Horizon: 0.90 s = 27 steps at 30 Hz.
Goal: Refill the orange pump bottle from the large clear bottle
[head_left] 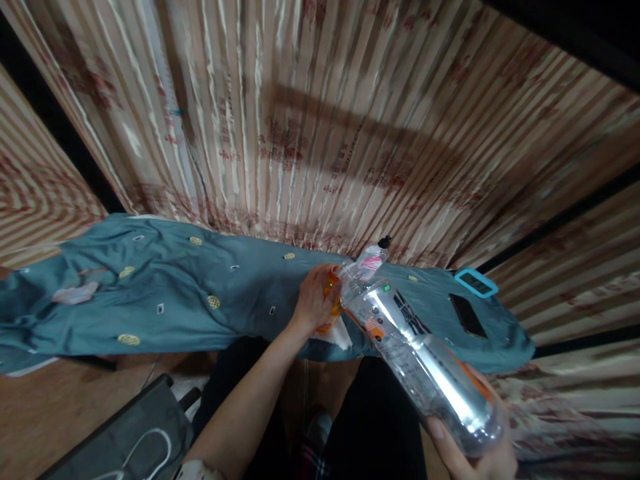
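A large clear plastic bottle with a silver and orange label lies tilted across the right of the view, its neck pointing up and left. My right hand is closed round its base. Fingers of my left hand wrap round an orange see-through container, whose exact kind I cannot make out. The neck of the large bottle meets or overlaps this container's top; contact is unclear. Just behind stands a small clear bottle with a black top. Under my left hand lies a white tissue.
A green cloth with yellow prints covers the narrow table. On its right are a phone and a blue-framed device; a pale crumpled item lies left. Striped curtains hang behind. A dark box with a white cable stands lower left.
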Available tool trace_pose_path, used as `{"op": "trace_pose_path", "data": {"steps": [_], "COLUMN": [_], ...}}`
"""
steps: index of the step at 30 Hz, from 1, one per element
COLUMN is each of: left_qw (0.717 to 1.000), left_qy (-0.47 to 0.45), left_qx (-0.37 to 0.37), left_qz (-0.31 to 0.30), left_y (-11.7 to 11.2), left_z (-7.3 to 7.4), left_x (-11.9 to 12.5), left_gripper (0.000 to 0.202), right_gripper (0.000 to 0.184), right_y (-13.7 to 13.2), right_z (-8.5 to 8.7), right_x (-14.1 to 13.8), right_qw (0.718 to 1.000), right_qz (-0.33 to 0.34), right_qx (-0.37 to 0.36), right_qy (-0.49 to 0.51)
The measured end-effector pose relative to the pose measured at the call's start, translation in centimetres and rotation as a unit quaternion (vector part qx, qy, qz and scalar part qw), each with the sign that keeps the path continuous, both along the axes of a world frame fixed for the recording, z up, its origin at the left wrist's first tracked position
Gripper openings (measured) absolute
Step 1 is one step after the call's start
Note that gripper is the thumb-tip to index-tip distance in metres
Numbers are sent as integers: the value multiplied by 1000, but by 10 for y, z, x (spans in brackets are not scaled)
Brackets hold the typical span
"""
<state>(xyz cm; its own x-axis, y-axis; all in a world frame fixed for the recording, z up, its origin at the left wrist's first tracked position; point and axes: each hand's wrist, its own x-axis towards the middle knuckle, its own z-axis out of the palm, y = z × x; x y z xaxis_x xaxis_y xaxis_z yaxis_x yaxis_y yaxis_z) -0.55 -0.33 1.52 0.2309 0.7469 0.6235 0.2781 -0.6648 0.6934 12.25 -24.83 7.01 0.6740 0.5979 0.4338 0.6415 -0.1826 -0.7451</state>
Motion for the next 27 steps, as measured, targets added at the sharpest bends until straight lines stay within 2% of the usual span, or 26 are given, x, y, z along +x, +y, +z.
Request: {"op": "trace_pose_path", "data": {"steps": [13, 19, 27], "left_qw": [1000, 1000, 1000], "left_qy": [2, 8, 3], "left_qx": [4, -8, -9], "left_qz": [0, -3, -3], "left_y": [0, -1, -2], "left_z": [0, 2, 3], "left_x": [0, -2, -2], "left_gripper": [39, 38, 35], "right_gripper": [91, 79, 88], "right_y": [-1, -2, -1], "right_z": [-2, -4, -4], "right_x": [-1, 3, -1], "right_qw": [1000, 999, 1000], "right_qz": [-6, 12, -5], "right_qx": [-4, 8, -2], "right_qy": [-18, -34, -24]}}
